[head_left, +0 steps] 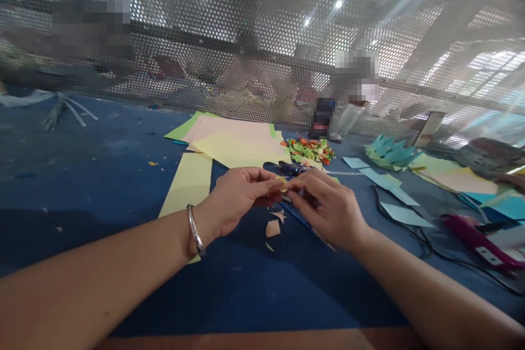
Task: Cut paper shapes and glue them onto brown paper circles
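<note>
My left hand (241, 194), with a silver bangle on its wrist, pinches a small piece of yellow paper (281, 181) between thumb and fingers. From the other side my right hand (330, 205) meets it, thumb and fingertips closed on the same piece. The fingers cover most of it, so its shape is unclear. Below the hands, a few peach paper scraps (273, 228) lie on the blue tabletop (241, 290). A blue stick-like tool (301, 217) lies partly under my right hand. Just beyond the fingers is a dark-handled object (292, 168), its kind unclear.
Yellow and peach paper sheets (238, 139) are stacked ahead, beside a pile of green and orange paper pieces (310, 150). To the right are pale blue paper strips (404, 214), a folded blue paper form (391, 152), and a purple device (478, 240) with a cable. A perforated screen (283, 22) stands behind.
</note>
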A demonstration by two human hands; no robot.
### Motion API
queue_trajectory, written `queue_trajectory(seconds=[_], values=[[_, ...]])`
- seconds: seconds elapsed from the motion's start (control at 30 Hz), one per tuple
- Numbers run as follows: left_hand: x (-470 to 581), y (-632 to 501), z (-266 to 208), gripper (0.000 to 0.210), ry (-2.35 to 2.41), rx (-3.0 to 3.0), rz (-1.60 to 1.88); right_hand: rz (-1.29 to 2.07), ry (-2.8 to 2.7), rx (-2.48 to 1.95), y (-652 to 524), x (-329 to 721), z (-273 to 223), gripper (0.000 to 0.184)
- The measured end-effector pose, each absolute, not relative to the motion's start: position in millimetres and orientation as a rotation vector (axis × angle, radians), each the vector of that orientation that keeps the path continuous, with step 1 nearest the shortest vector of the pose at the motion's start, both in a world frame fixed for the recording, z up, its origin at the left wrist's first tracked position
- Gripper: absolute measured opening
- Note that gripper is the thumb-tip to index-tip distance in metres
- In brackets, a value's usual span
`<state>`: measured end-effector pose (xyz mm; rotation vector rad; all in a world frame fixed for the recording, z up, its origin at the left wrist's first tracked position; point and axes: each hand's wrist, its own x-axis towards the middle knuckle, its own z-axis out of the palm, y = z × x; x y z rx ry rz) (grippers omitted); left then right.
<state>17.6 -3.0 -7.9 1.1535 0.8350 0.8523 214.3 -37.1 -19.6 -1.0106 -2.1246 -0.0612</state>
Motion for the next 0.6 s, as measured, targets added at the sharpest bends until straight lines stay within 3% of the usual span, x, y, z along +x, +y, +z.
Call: queue_trajectory(seconds=[0.6], values=[[20, -1, -17, 0.016, 0.819, 1.377, 0.854, 0.197, -2.032, -1.176, -30, 218, -20, 0.006]])
